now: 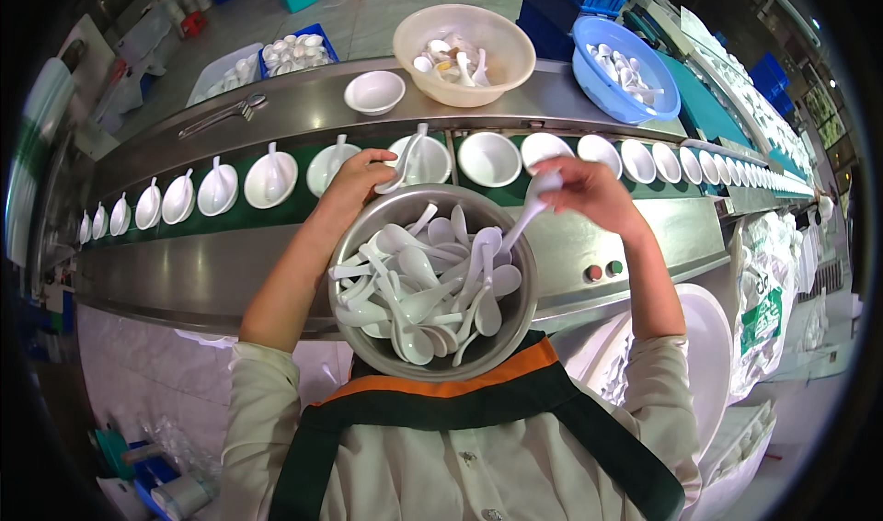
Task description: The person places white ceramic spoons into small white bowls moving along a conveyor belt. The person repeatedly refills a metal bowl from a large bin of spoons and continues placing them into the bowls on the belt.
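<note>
Over the belt, my left hand (359, 178) grips a white soup spoon (402, 164), its handle pointing away from me in front of a white bowl (429, 161). My right hand (585, 193) pinches another white spoon (530, 207) by one end, while its other end reaches down to the rim of a steel basin (528, 293). Many loose white spoons (417, 266) fill this basin, which sits against my chest. A row of white bowls runs along the green conveyor belt (303, 207). Bowls left of my left hand, such as this bowl (271, 179), each hold a spoon; an empty bowl (490, 159) lies between my hands.
Behind the belt, a steel ledge (296, 107) carries tongs (221, 116), a small white bowl (374, 93), a cream basin (463, 55) and a blue basin (624, 69), both containing spoons. Red and green buttons (603, 270) are on the near panel. A large white tub (703, 355) stands at my right.
</note>
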Motion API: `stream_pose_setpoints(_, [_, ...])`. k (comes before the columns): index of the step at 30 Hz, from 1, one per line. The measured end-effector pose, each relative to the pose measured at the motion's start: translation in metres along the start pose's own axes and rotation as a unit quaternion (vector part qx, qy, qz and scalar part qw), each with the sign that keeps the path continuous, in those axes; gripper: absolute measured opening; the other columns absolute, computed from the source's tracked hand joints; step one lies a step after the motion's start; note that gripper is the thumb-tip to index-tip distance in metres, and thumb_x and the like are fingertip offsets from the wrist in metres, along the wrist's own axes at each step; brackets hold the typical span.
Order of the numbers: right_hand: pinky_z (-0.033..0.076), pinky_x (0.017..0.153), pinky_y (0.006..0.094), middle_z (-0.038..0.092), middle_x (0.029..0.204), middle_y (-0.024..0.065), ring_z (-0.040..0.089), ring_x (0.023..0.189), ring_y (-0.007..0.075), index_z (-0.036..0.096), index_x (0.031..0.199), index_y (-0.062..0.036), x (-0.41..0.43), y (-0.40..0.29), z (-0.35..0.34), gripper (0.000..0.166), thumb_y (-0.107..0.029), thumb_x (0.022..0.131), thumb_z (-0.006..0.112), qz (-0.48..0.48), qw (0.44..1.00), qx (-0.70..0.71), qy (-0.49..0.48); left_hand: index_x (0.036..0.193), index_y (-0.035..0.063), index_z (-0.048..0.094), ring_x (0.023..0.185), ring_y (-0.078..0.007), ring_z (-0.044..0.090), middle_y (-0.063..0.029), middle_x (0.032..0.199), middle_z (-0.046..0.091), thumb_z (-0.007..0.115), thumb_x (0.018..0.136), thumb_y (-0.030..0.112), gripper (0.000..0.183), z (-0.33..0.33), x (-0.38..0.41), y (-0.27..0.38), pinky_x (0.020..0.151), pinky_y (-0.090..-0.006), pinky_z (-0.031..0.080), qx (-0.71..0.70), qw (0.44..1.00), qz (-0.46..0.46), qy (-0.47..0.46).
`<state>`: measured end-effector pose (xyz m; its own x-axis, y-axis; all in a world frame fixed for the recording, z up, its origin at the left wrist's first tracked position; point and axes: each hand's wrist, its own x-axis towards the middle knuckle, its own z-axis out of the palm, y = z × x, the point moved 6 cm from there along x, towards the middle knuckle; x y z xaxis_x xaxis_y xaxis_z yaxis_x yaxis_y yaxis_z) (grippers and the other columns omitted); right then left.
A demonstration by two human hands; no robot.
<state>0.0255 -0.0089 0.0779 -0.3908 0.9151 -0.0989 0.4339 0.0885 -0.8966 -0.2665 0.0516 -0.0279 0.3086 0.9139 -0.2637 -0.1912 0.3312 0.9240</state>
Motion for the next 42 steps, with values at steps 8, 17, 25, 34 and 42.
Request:
stream_pose_setpoints(8, [0.05, 0.074, 0.0337, 0.065, 0.097, 0.0095, 0.062, 0.086, 0.0297, 0.064, 0.105, -0.0111, 0.049, 0.086, -0.01, 0.031, -0.003, 0.076, 0.064, -0.214, 0.909, -0.285, 0.215, 0.102, -0.0001, 0.051, 0.059, -0.0139, 0.056, -0.0086, 0.077, 0.061, 0.062, 0.075, 0.005, 0.029, 0.001, 0.052, -0.004, 0.048, -0.0263, 0.044, 0.174, 0.98, 0.079, 0.046])
stream_pose_setpoints(17, [0.046, 0.086, 0.0353, 0.058, 0.114, 0.0135, 0.056, 0.102, 0.0301, 0.055, 0.12, -0.0092, -0.003, -0.041, 0.065, 0.057, -0.01, 0.066, 0.073, -0.284, 0.925, -0.222, -0.118, 0.102, 0.0012, 0.056, 0.074, -0.0173, 0.059, -0.011, 0.081, 0.062, 0.067, 0.075, 0.012, 0.031, -0.004, 0.049, 0.011, 0.068, -0.0285, 0.048, 0.501, 0.831, 0.22, 0.103])
stream_pose_setpoints(25, [0.046, 0.085, 0.0344, 0.06, 0.098, 0.0089, 0.057, 0.099, 0.0257, 0.06, 0.089, -0.0039, -0.022, -0.049, 0.138, 0.035, -0.015, 0.059, 0.073, -0.354, 0.803, -0.436, -0.198, 0.085, 0.0039, 0.062, 0.086, -0.028, 0.058, -0.011, 0.089, 0.061, 0.065, 0.067, 0.011, 0.019, 0.069, -0.067, 0.01, 0.073, -0.0366, 0.047, 0.656, 0.692, 0.18, -0.241])
stream_pose_setpoints(34, [0.047, 0.065, 0.0234, 0.065, 0.078, 0.0035, 0.058, 0.07, 0.0071, 0.061, 0.087, -0.0031, 0.04, -0.064, 0.06, 0.01, -0.011, 0.081, 0.065, -0.13, 0.981, -0.138, -0.047, 0.07, 0.0021, 0.055, 0.06, -0.0194, 0.056, -0.0091, 0.063, 0.057, 0.064, 0.069, 0.015, 0.016, 0.03, -0.07, 0.024, 0.057, -0.0332, 0.043, 0.488, 0.808, 0.152, -0.292])
stream_pose_setpoints(42, [0.049, 0.059, 0.0272, 0.065, 0.069, 0.0109, 0.064, 0.063, 0.0148, 0.063, 0.096, -0.0001, 0.131, 0.104, 0.047, 0.015, -0.007, 0.083, 0.06, -0.05, 0.962, -0.229, 0.138, 0.077, 0.0033, 0.051, 0.075, -0.011, 0.056, -0.0083, 0.082, 0.063, 0.054, 0.084, 0.011, 0.01, -0.008, -0.011, 0.026, 0.071, -0.0239, 0.044, 0.103, 0.979, 0.155, -0.087])
